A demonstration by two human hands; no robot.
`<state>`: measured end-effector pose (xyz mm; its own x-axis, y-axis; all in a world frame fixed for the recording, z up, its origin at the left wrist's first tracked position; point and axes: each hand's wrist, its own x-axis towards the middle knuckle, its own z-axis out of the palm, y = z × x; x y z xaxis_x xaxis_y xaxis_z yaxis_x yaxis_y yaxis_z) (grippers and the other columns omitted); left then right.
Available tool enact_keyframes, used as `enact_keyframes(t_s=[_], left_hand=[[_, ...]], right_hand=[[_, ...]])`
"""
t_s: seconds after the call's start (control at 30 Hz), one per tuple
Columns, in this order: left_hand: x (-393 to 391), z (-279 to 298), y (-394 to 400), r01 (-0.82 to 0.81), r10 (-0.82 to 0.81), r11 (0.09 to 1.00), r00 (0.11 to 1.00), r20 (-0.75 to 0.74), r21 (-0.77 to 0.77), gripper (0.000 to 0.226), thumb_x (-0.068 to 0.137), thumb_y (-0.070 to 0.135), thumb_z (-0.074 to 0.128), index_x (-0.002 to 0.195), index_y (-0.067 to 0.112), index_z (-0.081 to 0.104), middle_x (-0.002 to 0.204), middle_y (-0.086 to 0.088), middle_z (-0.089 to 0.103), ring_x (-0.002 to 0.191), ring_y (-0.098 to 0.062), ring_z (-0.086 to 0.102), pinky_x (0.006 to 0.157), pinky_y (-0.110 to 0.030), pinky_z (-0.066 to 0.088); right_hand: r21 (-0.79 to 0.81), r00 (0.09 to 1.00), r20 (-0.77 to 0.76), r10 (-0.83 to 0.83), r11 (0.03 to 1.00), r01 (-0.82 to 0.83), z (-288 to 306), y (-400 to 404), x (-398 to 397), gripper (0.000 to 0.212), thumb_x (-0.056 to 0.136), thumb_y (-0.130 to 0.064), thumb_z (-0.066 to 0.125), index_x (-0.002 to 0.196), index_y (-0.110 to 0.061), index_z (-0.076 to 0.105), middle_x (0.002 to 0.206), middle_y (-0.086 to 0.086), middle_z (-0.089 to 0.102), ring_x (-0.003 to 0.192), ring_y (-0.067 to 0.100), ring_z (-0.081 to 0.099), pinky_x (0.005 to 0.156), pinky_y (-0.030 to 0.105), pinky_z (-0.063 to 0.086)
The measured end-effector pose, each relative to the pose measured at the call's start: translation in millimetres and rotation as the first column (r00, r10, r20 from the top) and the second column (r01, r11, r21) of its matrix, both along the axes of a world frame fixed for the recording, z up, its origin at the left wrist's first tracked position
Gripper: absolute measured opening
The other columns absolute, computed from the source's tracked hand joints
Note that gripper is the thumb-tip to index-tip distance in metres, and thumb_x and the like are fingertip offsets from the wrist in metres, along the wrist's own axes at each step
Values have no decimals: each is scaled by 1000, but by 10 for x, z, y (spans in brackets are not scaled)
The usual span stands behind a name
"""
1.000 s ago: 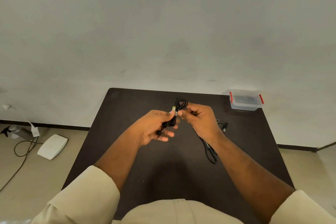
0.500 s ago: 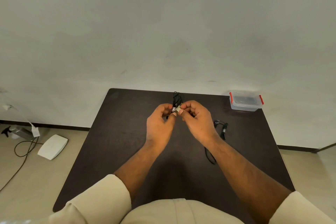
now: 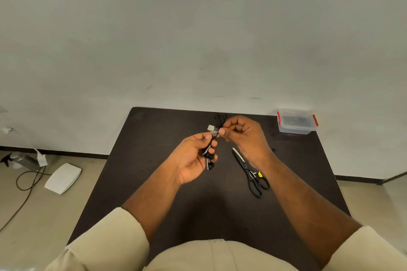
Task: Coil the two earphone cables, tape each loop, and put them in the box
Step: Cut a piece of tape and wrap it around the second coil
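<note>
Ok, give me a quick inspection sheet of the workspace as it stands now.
Surface: dark table, set against a wall.
Job's things: coiled earphone cable held above the table, tape round its middle with a loose tab; lidded box with red clips at the far right corner.
Clutter: scissors lying beside the right forearm.
Hands: left hand grips the coil; right hand pinches at the tape.
Cables: a dark cord on the floor, left.
Surroundings: white device and spray bottle on the floor.
</note>
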<state>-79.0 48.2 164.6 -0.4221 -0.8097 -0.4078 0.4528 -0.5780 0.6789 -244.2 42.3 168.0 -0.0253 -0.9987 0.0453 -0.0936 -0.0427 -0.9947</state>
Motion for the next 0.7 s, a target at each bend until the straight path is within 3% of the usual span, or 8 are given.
enact_keyframes(t_s=[0.07,0.13,0.23,0.3,0.4,0.53,0.63,0.7], left_hand=[[14,5,-32,17,-17,1000,998,57,-11,21,99,6,44,104,5,64,72,-4,60,53,-10,49,54,-26,46],[-20,3,-42,7,14,997,970,241,-83,24,101,12,43,101,7,67,76,-6,63,54,-11,51,53,-25,43],[-110,-5,-2,111,104,950,770,630,-292,24,101,28,45,98,19,68,78,1,62,56,-6,56,50,-21,40],[-142,-35,-2,245,191,862,652,734,-443,12,96,25,56,96,24,68,84,3,60,66,-6,56,56,-19,45],[-136,-92,-33,308,295,795,555,777,-522,13,91,15,63,101,18,70,93,2,62,81,-9,60,66,-20,54],[-173,-130,-15,153,452,796,492,744,-585,18,92,12,61,107,19,68,88,9,67,77,-1,62,62,-8,47],[-219,-159,1,68,449,825,524,723,-561,16,93,11,60,100,20,71,84,9,68,78,-4,63,68,-17,52],[-226,-152,6,-1,393,868,614,684,-497,18,93,8,60,98,18,73,88,4,72,85,-8,66,74,-21,54]], right_hand=[[18,1000,-1,-17,1000,17,-12,-1,13,12,79,-6,76,80,-8,64,66,7,63,58,12,56,59,22,49],[23,998,-11,-64,998,64,-46,17,34,14,78,-7,77,78,-3,63,65,11,61,57,17,53,56,26,46],[-3,983,-88,-162,987,163,-103,46,69,16,77,-8,79,73,-6,64,64,9,61,57,15,52,54,25,43],[-28,966,-138,-217,976,215,-121,64,100,16,77,-10,79,71,-9,64,66,2,64,58,8,55,55,21,46],[-19,950,-180,-255,966,256,-135,79,132,17,77,-13,80,72,-8,65,69,3,67,62,7,58,59,23,49],[-24,939,-225,-261,965,262,-172,90,185,19,77,-20,80,70,-14,64,66,-3,65,57,0,54,53,13,43],[-32,926,-255,-280,959,281,-206,84,210,18,78,-21,80,70,-15,65,68,-2,67,61,5,59,53,14,45],[-40,922,-274,-274,961,274,-226,85,212,17,79,-20,79,71,-15,65,68,-2,67,64,10,61,55,17,47]])
